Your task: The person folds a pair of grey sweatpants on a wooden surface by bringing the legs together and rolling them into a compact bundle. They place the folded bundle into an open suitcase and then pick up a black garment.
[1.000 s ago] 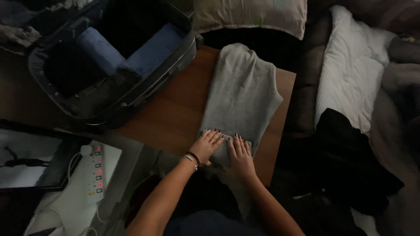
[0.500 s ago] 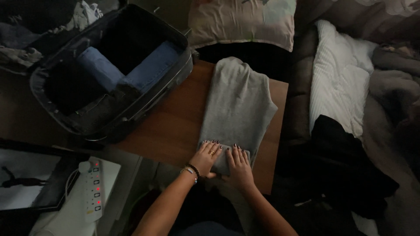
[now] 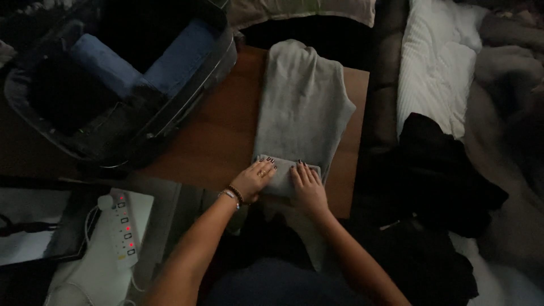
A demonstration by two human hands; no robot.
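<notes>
The gray garment (image 3: 303,107) lies long on the tabletop (image 3: 209,141), stretching straight away from both hands. The left hand (image 3: 254,180) and right hand (image 3: 307,186) sit side by side, pressing its rolled near end, equally close.

One grey garment (image 3: 303,107), one open suitcase (image 3: 187,85) holding two blue rolls (image 3: 105,56), one power strip (image 3: 126,226).
</notes>
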